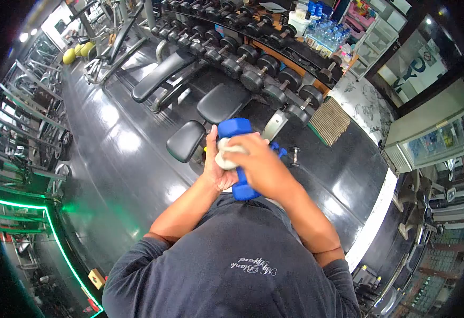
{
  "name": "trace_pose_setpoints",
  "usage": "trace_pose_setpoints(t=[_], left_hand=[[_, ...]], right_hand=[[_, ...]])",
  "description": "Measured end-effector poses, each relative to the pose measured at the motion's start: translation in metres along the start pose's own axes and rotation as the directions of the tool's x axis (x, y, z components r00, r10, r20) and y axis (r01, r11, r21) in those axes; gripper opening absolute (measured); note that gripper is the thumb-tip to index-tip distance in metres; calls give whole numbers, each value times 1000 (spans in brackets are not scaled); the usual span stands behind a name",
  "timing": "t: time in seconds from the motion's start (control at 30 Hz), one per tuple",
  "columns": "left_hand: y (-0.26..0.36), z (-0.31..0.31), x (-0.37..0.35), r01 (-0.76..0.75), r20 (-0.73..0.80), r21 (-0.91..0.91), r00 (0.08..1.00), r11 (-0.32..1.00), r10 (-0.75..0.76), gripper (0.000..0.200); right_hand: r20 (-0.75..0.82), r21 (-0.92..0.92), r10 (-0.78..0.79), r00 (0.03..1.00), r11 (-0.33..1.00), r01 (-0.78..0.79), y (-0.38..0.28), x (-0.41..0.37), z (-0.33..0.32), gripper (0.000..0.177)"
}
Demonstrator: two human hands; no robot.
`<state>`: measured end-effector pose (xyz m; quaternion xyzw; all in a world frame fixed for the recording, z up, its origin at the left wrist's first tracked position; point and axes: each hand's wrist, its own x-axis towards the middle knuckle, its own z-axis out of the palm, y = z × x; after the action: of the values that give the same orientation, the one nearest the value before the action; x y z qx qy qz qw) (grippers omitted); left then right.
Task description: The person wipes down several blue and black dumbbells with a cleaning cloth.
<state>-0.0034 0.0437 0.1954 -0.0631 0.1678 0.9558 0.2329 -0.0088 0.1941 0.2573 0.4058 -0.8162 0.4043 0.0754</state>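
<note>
A blue dumbbell (234,127) is held up in front of my chest, one head pointing away from me and the other toward me. My left hand (217,172) grips it from the left and below, with the thumb raised beside the far head. Over the dumbbell's middle lies a bunched off-white cloth (230,159). My right hand (264,165), slightly blurred, presses this cloth down with curled fingers. The handle is hidden beneath cloth and hands.
A black padded bench (224,102) stands just beyond my hands. Behind it, a rack carries many black dumbbells (252,79). Small blue dumbbells (281,150) and a chrome dumbbell (295,155) lie on the floor to the right, near a ribbed mat (329,121).
</note>
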Motion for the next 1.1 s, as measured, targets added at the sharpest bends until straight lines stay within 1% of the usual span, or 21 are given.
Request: trace_pose_setpoints(t=[0.1, 0.17, 0.23, 0.27, 0.33, 0.37, 0.4, 0.43, 0.5, 0.53, 0.57, 0.63, 0.67, 0.73, 0.77, 0.83, 0.87, 0.9, 0.97, 1.07, 1.1], left_hand=[[2, -7, 6, 34, 80, -104, 996, 994, -26, 123], [3, -7, 7, 41, 58, -154, 998, 987, -32, 115], [5, -18, 12, 5, 71, -149, 997, 989, 5, 107], [5, -11, 12, 5, 36, -239, 999, 971, 4, 84], [11, -40, 26, 27, 71, -147, 997, 989, -17, 72], [14, -50, 32, 38, 89, -98, 996, 994, -30, 66], [16, -19, 25, 34, 17, -75, 999, 997, -33, 50], [14, -21, 29, 14, -30, -67, 999, 998, -16, 47], [14, -30, 46, -23, -116, -44, 993, 999, 18, 41], [13, -34, 51, 22, -28, -129, 999, 991, -26, 34], [9, -28, 52, 0, -102, -123, 995, 992, -13, 33], [1, -13, 57, -46, -244, -103, 970, 994, 20, 33], [4, -14, 57, 7, -262, -122, 964, 993, -39, 32], [7, -23, 60, 92, -101, -223, 988, 971, -116, 27], [7, -20, 60, 145, -22, -340, 986, 929, -162, 25], [6, -28, 66, 74, -201, -209, 973, 975, -117, 26], [6, -29, 66, 42, -287, -140, 954, 989, -81, 26], [5, -29, 63, 116, -81, -387, 984, 915, -159, 26], [0, -27, 62, 81, -129, -429, 980, 899, -150, 28], [-5, -27, 63, 86, -118, -578, 975, 811, -188, 29], [-3, -41, 68, 114, -55, -582, 982, 805, -179, 31]], right_hand=[[186, 66, 13, 983, 998, -26, 2, -11, -16, 40], [287, 128, 34, 957, 989, -74, 4, -16, -36, 42], [161, 134, 177, 971, 971, -199, 5, -25, -45, 42], [80, 147, 248, 965, 955, -258, 6, -28, -50, 39], [-100, 201, 419, 902, 897, -394, 9, -36, -49, 37], [-174, 238, 435, 884, 889, -391, 13, -41, -41, 38], [-247, 276, 455, 856, 880, -388, 17, -47, -30, 38], [-319, 315, 478, 818, 868, -384, 18, -52, -22, 38], [-391, 230, 393, 832, 917, -325, 12, -54, -14, 40], [-429, 192, 378, 820, 925, -327, 7, -54, -8, 41], [-465, 154, 364, 807, 931, -331, 3, -54, -4, 42], [-343, -152, 131, 930, 969, -193, -6, -53, -4, 37], [-286, -198, 44, 957, 975, -104, -9, -53, 0, 35], [-184, -281, -133, 974, 957, 77, -5, -54, 4, 34], [-214, -276, -156, 964, 957, 93, 0, -57, 4, 34], [-269, -267, -203, 942, 955, 130, 12, -66, 1, 34], [-335, -220, -125, 934, 974, 51, 15, -71, 0, 35], [-408, -218, -59, 911, 975, -35, 23, -78, 4, 30], [-542, 25, 178, 822, 980, -196, 25, -80, 17, 31], [-544, -108, 79, 835, 981, -163, 13, -76, 28, 26], [-414, -217, -76, 907, 976, -17, 13, -78, 28, 25]])
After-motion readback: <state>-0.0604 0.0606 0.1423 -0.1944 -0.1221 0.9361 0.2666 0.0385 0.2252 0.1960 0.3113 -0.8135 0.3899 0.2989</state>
